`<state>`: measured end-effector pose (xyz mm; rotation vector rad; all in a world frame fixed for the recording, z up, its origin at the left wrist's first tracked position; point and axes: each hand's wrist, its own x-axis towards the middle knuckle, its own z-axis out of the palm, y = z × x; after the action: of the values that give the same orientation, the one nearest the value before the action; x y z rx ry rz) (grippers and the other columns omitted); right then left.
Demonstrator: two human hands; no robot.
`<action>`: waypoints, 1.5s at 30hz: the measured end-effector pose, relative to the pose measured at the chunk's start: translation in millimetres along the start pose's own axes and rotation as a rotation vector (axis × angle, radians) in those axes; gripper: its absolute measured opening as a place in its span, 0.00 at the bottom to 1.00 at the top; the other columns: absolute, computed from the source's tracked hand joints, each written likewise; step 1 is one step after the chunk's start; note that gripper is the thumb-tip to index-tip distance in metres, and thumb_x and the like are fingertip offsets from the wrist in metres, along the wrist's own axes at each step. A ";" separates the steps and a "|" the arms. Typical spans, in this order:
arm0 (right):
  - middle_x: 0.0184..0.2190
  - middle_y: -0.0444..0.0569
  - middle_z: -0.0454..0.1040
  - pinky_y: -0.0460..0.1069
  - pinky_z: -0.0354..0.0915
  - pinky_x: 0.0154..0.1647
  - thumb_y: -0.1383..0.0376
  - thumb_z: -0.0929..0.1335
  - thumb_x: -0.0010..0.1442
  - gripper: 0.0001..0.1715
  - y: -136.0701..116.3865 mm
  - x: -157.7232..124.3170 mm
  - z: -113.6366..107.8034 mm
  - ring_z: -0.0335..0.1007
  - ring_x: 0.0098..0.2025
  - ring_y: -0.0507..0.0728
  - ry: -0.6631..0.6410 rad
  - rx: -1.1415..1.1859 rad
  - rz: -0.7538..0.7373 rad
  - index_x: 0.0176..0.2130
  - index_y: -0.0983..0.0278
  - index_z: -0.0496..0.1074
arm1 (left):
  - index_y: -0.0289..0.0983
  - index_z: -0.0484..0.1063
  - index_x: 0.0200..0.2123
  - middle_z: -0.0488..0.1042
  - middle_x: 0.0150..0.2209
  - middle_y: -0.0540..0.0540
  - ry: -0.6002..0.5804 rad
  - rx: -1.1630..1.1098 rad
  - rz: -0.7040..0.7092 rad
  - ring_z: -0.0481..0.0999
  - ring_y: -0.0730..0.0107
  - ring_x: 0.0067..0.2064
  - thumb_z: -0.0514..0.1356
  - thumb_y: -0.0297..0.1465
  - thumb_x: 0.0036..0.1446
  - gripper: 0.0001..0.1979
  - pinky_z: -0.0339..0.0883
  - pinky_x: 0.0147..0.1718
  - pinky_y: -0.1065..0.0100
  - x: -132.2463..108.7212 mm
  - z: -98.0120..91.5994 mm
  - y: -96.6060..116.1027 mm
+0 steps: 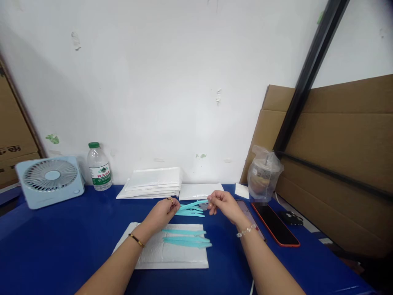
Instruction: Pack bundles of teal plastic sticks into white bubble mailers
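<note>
Several slim turquoise eyebrow razors [190,213] lie in a loose pile on the blue table, just behind a white padded mailer. Above the pile, one turquoise razor [199,202] spans the gap between my hands. My right hand [223,205] pinches its right end between thumb and forefinger. My left hand [166,211] is closed in a pinch at the left ends, its fingertips partly hiding what they grip. On the white padded mailer [172,260] in front of me, a few more razors [187,241] lie side by side, roughly parallel.
Behind the hands are a stack of white mailers [153,182] and a single mailer [201,191]. At left stand a light blue fan [53,176] and a water bottle [100,170]. A bagged drink cup [264,176], red-edged phone [276,225] and black keys [291,218] sit right.
</note>
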<state>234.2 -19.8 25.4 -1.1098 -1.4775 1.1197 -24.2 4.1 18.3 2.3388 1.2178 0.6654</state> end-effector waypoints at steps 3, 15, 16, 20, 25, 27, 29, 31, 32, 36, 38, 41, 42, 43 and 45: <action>0.20 0.45 0.73 0.44 0.62 0.19 0.50 0.68 0.53 0.21 0.3 -0.5 -6.7 0.70 0.19 0.51 0.050 0.008 -0.024 0.25 0.65 0.66 | 0.38 0.67 0.32 0.69 0.28 0.48 -0.001 0.008 -0.011 0.66 0.68 0.30 0.46 0.38 0.59 0.14 0.56 0.29 0.69 0.2 -0.3 -0.9; 0.22 0.46 0.74 0.45 0.63 0.21 0.49 0.68 0.52 0.21 2.1 -1.5 7.8 0.72 0.21 0.53 -0.098 -0.008 0.039 0.27 0.64 0.65 | 0.38 0.68 0.30 0.70 0.28 0.49 -0.059 0.006 -0.008 0.66 0.70 0.29 0.47 0.37 0.58 0.13 0.56 0.28 0.70 -1.9 1.0 0.6; 0.23 0.46 0.75 0.45 0.63 0.21 0.49 0.67 0.53 0.20 3.9 -1.0 5.6 0.72 0.21 0.53 -0.121 -0.053 0.051 0.27 0.64 0.66 | 0.38 0.68 0.28 0.70 0.28 0.49 -0.104 0.000 -0.004 0.66 0.70 0.29 0.48 0.37 0.57 0.13 0.56 0.27 0.71 -3.9 0.2 1.8; 0.22 0.46 0.73 0.46 0.59 0.21 0.55 0.64 0.56 0.17 17.7 3.4 -13.0 0.67 0.19 0.52 0.097 -0.493 0.034 0.25 0.64 0.69 | 0.38 0.71 0.26 0.72 0.28 0.49 -0.298 -0.027 0.012 0.66 0.71 0.27 0.51 0.37 0.55 0.13 0.55 0.24 0.72 -12.6 -2.9 9.7; 0.27 0.50 0.73 0.47 0.59 0.28 0.62 0.73 0.44 0.09 40.8 10.4 -23.8 0.68 0.29 0.56 0.273 -0.786 0.007 0.22 0.63 0.71 | 0.40 0.74 0.34 0.74 0.35 0.47 -0.152 0.117 0.032 0.71 0.66 0.35 0.52 0.35 0.56 0.11 0.60 0.33 0.69 -8.3 5.7 11.0; 0.26 0.50 0.73 0.47 0.58 0.26 0.65 0.74 0.41 0.09 44.4 11.5 -23.1 0.67 0.28 0.54 0.250 -0.745 0.021 0.20 0.63 0.70 | 0.40 0.73 0.38 0.74 0.41 0.45 -0.028 0.212 0.039 0.70 0.63 0.43 0.53 0.33 0.56 0.11 0.60 0.39 0.67 -3.0 12.1 5.8; 0.21 0.48 0.72 0.46 0.58 0.23 0.67 0.74 0.42 0.08 42.9 10.6 -23.2 0.66 0.23 0.53 0.198 -0.688 0.069 0.18 0.63 0.70 | 0.40 0.73 0.39 0.73 0.43 0.44 0.004 0.281 0.040 0.69 0.60 0.46 0.54 0.32 0.56 0.10 0.58 0.41 0.65 1.3 17.8 -0.3; 0.16 0.46 0.71 0.46 0.59 0.20 0.65 0.73 0.43 0.07 37.7 8.1 -24.3 0.64 0.19 0.52 0.120 -0.580 0.153 0.20 0.64 0.72 | 0.40 0.73 0.37 0.74 0.40 0.45 -0.019 0.308 0.040 0.70 0.61 0.44 0.55 0.31 0.56 0.09 0.57 0.39 0.65 3.5 21.7 -5.1; 0.15 0.45 0.70 0.46 0.60 0.20 0.64 0.73 0.44 0.07 34.5 6.6 -24.8 0.64 0.18 0.51 0.062 -0.503 0.196 0.22 0.64 0.73 | 0.40 0.73 0.36 0.75 0.38 0.46 -0.025 0.310 0.040 0.70 0.62 0.43 0.55 0.31 0.55 0.08 0.57 0.38 0.66 3.8 22.9 -6.6; 0.16 0.44 0.72 0.44 0.62 0.20 0.65 0.73 0.43 0.07 26.7 2.4 -22.5 0.66 0.18 0.50 -0.161 -0.263 0.294 0.26 0.66 0.74 | 0.40 0.72 0.30 0.75 0.33 0.49 -0.027 0.272 0.044 0.71 0.66 0.37 0.55 0.29 0.54 0.06 0.55 0.34 0.68 3.0 23.6 -7.8; 0.16 0.43 0.71 0.43 0.62 0.19 0.67 0.73 0.42 0.06 27.2 2.5 -18.8 0.66 0.18 0.50 -0.175 -0.253 0.294 0.25 0.66 0.74 | 0.40 0.72 0.30 0.74 0.33 0.49 -0.032 0.237 0.034 0.71 0.68 0.36 0.55 0.28 0.54 0.06 0.55 0.32 0.69 2.8 22.8 -6.9; 0.15 0.43 0.71 0.43 0.63 0.19 0.68 0.72 0.43 0.03 29.4 3.3 -14.1 0.66 0.18 0.49 -0.151 -0.285 0.265 0.24 0.67 0.75 | 0.39 0.72 0.28 0.74 0.32 0.50 -0.040 0.218 0.015 0.71 0.68 0.34 0.56 0.28 0.53 0.05 0.55 0.31 0.70 2.7 21.8 -5.5; 0.15 0.43 0.71 0.43 0.64 0.20 0.68 0.71 0.43 0.03 29.4 3.3 -13.1 0.67 0.19 0.49 -0.153 -0.298 0.254 0.24 0.67 0.75 | 0.39 0.72 0.28 0.74 0.32 0.50 -0.041 0.221 0.013 0.71 0.68 0.34 0.55 0.28 0.53 0.06 0.55 0.31 0.70 2.5 21.5 -5.0; 0.16 0.44 0.72 0.43 0.65 0.20 0.68 0.71 0.44 0.03 28.8 2.9 -12.4 0.67 0.19 0.50 -0.155 -0.311 0.243 0.24 0.66 0.75 | 0.39 0.72 0.28 0.74 0.32 0.50 -0.042 0.226 0.014 0.71 0.68 0.34 0.55 0.28 0.53 0.06 0.55 0.31 0.70 2.2 21.2 -4.4; 0.18 0.45 0.73 0.44 0.65 0.21 0.68 0.71 0.43 0.03 26.2 1.7 -11.7 0.68 0.20 0.50 -0.164 -0.344 0.230 0.25 0.66 0.76 | 0.39 0.71 0.28 0.74 0.32 0.50 -0.046 0.238 0.015 0.71 0.68 0.35 0.55 0.28 0.53 0.06 0.56 0.31 0.70 1.3 20.3 -3.0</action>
<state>248.4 -12.2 1.7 -1.4841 -1.7498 1.1621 -13.6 3.9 0.7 2.5429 1.3230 0.4918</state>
